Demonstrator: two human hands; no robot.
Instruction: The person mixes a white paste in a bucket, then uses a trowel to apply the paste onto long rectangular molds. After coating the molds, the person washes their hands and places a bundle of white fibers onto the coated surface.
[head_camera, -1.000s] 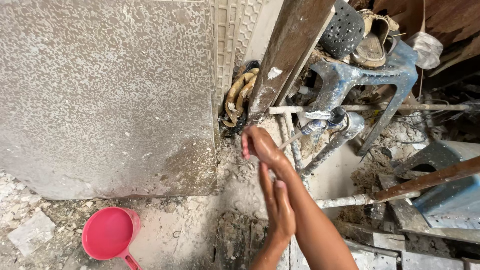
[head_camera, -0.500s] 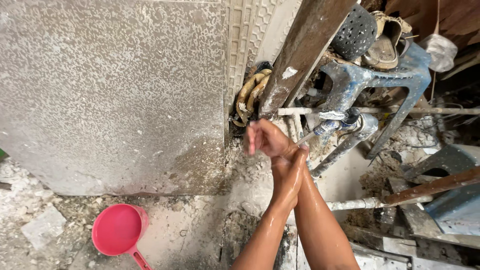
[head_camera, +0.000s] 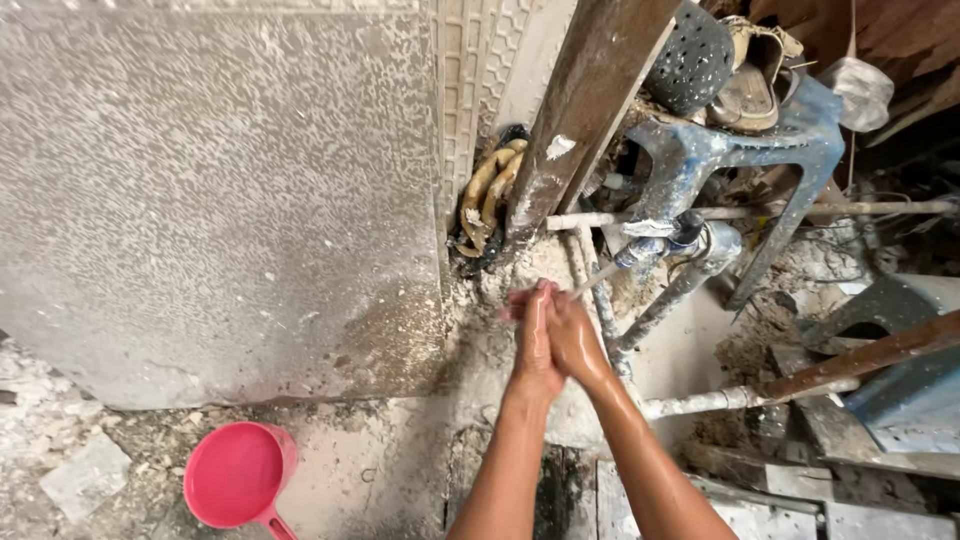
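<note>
A second ago your two hands were apart, one palm above the other in the middle of the frame; half a second ago they were already crossing. Now they are pressed flat together, palm to palm, so the rubbing under the water goes on and both hands look wet and shiny.

At the lower left of the frame the round pink plastic scoop with a handle (head_camera: 238, 474) lies on the dirty concrete floor, well apart from your hands, and it seems only to have shifted with your head. Above it, the big rough grey concrete wall (head_camera: 220, 190) fills the upper left.

In the middle, your left hand (head_camera: 533, 335) is stretched, fingers straight and together, and it holds nothing; it only touches the other hand. Your right hand (head_camera: 577, 338) is the same: flat, fingers closed side by side, gripping no object, its palm against the left one. Both are just below the small grey metal tap with white tape (head_camera: 648, 245), near its mouth; I cannot tell clearly if water is running.

At the upper right stands the worn blue plastic stool (head_camera: 790, 140), with old shoes on top.
</note>
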